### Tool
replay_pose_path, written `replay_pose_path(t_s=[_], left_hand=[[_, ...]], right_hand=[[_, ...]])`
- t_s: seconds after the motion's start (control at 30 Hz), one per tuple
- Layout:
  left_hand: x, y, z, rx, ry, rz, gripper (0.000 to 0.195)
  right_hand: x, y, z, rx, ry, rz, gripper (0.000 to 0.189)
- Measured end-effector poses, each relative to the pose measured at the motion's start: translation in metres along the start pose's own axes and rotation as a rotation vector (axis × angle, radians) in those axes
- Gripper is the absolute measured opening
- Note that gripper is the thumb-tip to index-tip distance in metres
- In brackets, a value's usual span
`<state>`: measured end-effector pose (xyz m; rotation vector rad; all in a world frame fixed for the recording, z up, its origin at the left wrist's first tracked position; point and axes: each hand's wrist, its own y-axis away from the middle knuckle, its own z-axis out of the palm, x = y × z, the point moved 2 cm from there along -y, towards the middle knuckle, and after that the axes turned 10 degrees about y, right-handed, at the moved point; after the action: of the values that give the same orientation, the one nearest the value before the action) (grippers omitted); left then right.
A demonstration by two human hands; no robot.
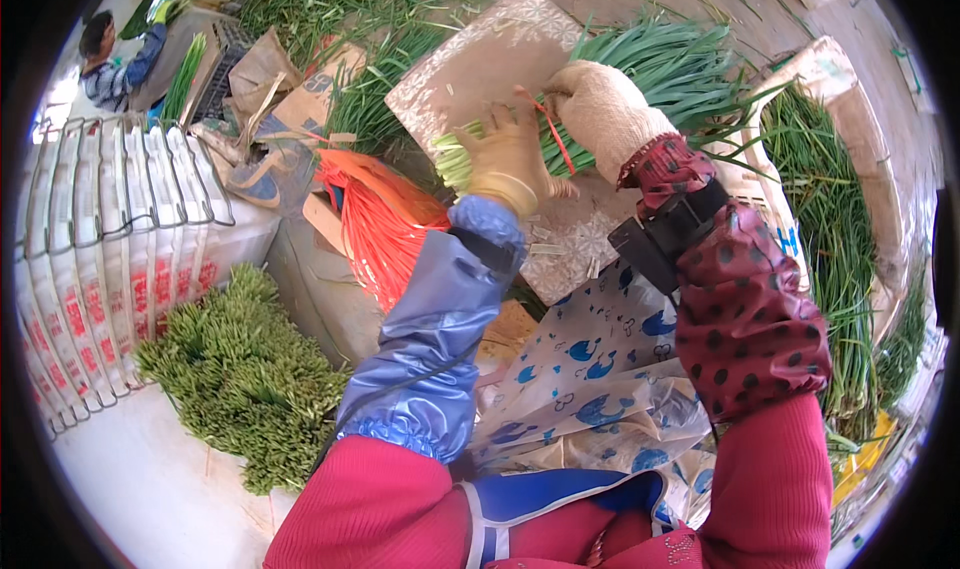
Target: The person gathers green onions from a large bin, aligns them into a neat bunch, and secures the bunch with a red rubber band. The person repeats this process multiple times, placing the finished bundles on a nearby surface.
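Observation:
A bundle of green leafy stalks, perhaps garlic chives [660,73], lies across a worn patterned board [465,66]. Its pale cut ends point left, its leaves right. My left hand [510,156], in a tan glove, rests spread over the stalks near the cut ends, fingers apart. A red tie [555,133] runs over the bundle between my hands. My right hand [596,107], in a cream cloth glove, is bent over the bundle beside the tie; its fingertips are hidden, so its grip is unclear. Below the left hand lies a hank of red plastic ties [386,231].
Stacked cut bundles [247,374] stand at lower left beside white plastic crates [127,254]. Loose greens [817,231] fill a cloth-lined container at right. More greens [322,6] lie at the top. Another person [112,66] works at upper left. Printed plastic sheeting [592,374] covers my lap.

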<state>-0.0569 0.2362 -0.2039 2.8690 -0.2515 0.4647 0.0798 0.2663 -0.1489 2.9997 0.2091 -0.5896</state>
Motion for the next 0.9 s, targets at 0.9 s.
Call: replay_pose_path(t_s=[0.9], left_hand=[[-0.007,-0.025,0.044,-0.091,-0.192,0.02,0.074]], right_hand=[[-0.037,0.037,-0.017,0.179,-0.611,0.392,0.028]])
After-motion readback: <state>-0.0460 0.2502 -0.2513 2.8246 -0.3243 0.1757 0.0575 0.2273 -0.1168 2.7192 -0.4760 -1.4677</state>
